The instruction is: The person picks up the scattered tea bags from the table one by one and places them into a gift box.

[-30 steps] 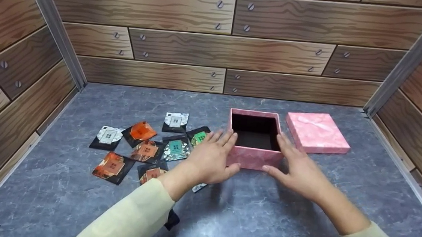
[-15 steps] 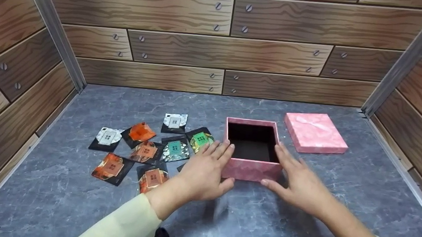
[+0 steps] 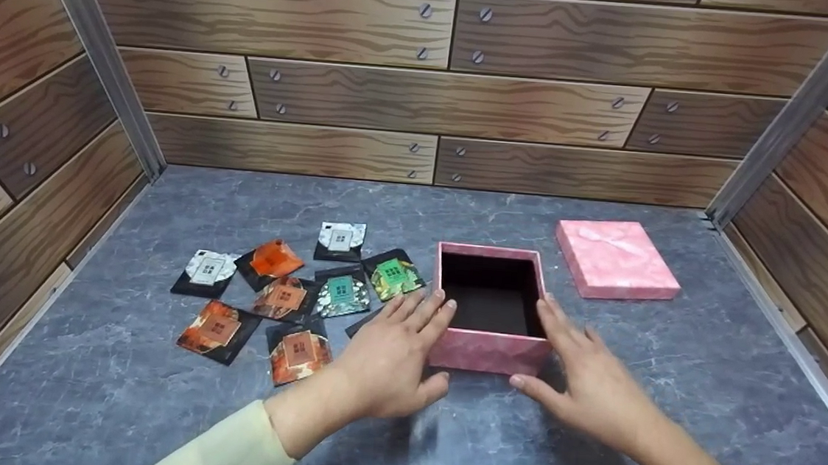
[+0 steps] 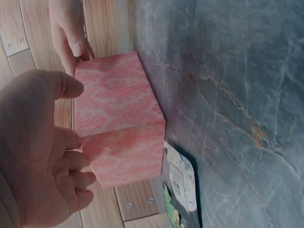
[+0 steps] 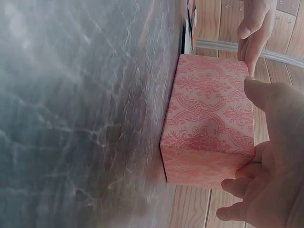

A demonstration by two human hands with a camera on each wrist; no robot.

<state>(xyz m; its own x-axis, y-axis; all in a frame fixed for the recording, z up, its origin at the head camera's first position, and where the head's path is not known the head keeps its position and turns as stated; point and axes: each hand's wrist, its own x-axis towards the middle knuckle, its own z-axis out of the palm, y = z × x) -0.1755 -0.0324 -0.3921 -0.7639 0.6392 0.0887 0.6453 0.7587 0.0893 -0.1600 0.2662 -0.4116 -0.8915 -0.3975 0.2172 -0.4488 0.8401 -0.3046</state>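
Note:
A pink patterned box (image 3: 489, 352), lidless and black inside, stands on the table between my two hands. The fingers of my left hand (image 3: 390, 364) lie extended along its left wall, with the thumb apart near the front corner. On the opposite side, my right hand (image 3: 593, 383) touches the right wall with extended fingertips, its thumb pointing inward by the front. Both wrist views show the box's damask pattern (image 4: 116, 92) close to the fingers. The pink lid (image 3: 616, 259), with a pale bow on top, lies behind and to the right of the box.
Several flat square sachets, black with orange, green or white prints, are spread left of the box; one green sachet (image 3: 393, 275) lies beside it. Another is partly hidden under my left hand. Wood-print walls (image 3: 287, 149) enclose the grey marbled table (image 3: 99, 385).
The box has slid toward me across the table, both hands moving with it at its sides. More of the green sachet shows now. The lid and the other sachets have stayed put.

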